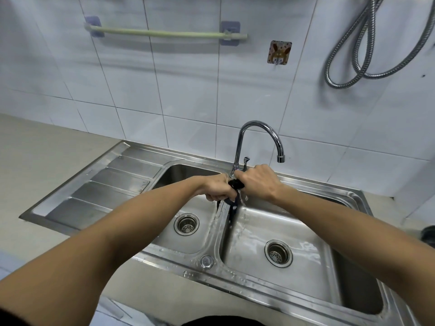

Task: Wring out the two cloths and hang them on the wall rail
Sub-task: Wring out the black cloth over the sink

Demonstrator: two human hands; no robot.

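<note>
While both fists are closed around a dark cloth point(236, 184), the left hand point(217, 187) and right hand point(256, 182) hold it twisted between them above the divider of the double sink point(213, 243), just in front of the tap point(259, 137). Water runs off the cloth's hanging end onto the divider and into the right basin (its floor is wet). The wall rail point(162, 33) is bare, mounted on the tiles well above the sink.
</note>
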